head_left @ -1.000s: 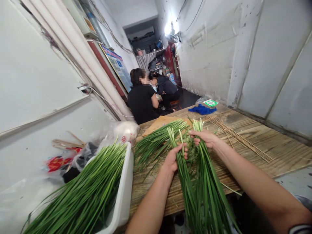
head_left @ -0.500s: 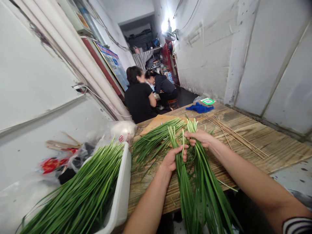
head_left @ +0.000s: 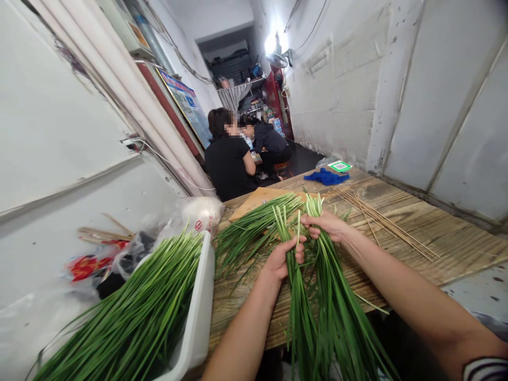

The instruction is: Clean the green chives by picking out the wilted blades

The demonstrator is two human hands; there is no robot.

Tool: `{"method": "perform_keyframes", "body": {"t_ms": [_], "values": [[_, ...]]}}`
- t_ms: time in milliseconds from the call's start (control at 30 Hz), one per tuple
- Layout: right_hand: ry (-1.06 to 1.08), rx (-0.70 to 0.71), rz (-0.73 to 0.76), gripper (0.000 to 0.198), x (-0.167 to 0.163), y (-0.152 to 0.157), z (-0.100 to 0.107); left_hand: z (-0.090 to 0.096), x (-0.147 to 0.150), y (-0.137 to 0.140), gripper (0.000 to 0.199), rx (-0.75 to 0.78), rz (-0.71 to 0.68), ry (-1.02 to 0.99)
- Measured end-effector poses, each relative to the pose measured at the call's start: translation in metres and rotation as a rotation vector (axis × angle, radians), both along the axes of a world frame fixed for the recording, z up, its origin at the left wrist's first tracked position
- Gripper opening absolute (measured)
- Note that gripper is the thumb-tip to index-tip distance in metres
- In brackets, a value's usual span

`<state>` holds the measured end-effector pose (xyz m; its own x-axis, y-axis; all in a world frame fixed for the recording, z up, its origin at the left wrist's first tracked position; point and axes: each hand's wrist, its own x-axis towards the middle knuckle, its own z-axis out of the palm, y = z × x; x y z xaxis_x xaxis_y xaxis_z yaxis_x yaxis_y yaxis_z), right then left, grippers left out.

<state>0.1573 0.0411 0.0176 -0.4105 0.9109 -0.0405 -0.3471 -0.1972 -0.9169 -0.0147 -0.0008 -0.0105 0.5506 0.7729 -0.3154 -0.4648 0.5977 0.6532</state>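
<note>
White tub (head_left: 202,309) w/ greens (head_left: 130,312); L hand (head_left: 284,258), R hand (head_left: 326,225) closed on 1 bunch (head_left: 337,299) ea.

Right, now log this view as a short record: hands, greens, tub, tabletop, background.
Left hand: gripping a thinner bunch of green stalks, pale ends up
Right hand: gripping a thicker bunch, pale ends up
White tub: left of the hands, heaped with long green leaves
Wooden table: green pile beyond the left hand; thin brown sticks, blue cloth and QR card farther right
Background: person in black top; another in dark clothing, bent forward
</note>
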Motion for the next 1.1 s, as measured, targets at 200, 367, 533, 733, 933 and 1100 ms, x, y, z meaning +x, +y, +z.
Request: {"method": "perform_keyframes", "body": {"t_ms": [200, 367, 533, 733, 933, 1100], "values": [[-0.043, 0.012, -0.016, 0.033, -0.0006, -0.0014, -0.0006, 0.0021, 0.0008, -0.0005, 0.013, -0.022, 0.017, 0.024], [-0.159, 0.023, 0.009, 0.028, -0.0029, -0.0047, 0.0010, 0.0055, 0.0043, -0.0025, 0.014, 0.005, 0.075, 0.101], [-0.173, 0.053, 0.003, 0.025, -0.0032, -0.0074, 0.0043, 0.0062, 0.0061, -0.0037, 0.016, 0.024, 0.077, 0.135], [-0.167, 0.055, 0.010, 0.028, -0.0039, -0.0066, 0.0027, 0.0060, 0.0055, -0.0041, 0.019, 0.038, 0.084, 0.132], [-0.147, 0.079, 0.047, 0.028, -0.0019, -0.0051, 0.0001, 0.0056, 0.0039, -0.0023, 0.017, 0.022, 0.053, 0.112], [-0.133, 0.108, 0.073, 0.030, -0.0007, -0.0059, 0.0011, 0.0047, 0.0028, -0.0022, 0.017, 0.028, 0.027, 0.090]]}}
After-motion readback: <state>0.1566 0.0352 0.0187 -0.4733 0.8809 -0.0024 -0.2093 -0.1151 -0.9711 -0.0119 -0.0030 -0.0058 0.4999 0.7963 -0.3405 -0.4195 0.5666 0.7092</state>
